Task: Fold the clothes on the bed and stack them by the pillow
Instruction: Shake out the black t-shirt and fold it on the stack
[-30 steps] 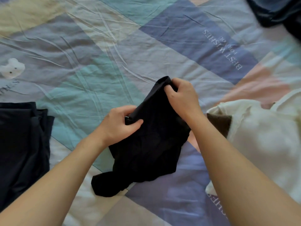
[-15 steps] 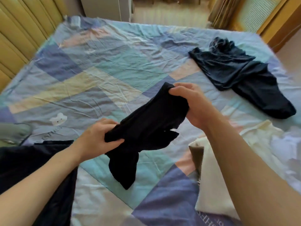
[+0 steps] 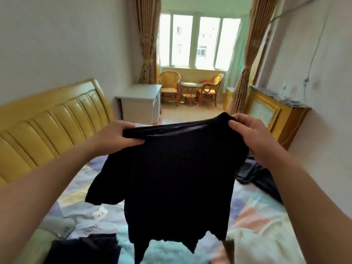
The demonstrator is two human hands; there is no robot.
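Note:
A black T-shirt (image 3: 177,180) hangs spread out in the air above the bed (image 3: 76,199). My left hand (image 3: 116,137) grips its top edge on the left and my right hand (image 3: 247,134) pinches the top edge on the right. Folded black clothes (image 3: 85,248) lie at the lower left of the bed, next to a grey-green pillow (image 3: 55,227). A dark blue garment (image 3: 261,178) lies crumpled at the right, partly hidden behind my right arm. A cream-white garment (image 3: 257,244) lies at the lower right.
A yellow padded headboard (image 3: 47,126) runs along the left. Beyond the bed stand a white desk (image 3: 139,103), wicker chairs (image 3: 169,86) with a small round table, and a wooden radiator cover (image 3: 266,111) at the right wall.
Both hands have lifted the bunched black T-shirt off the bed and pulled it apart, so it now hangs open. The camera has tilted up from the bedsheet to the room.

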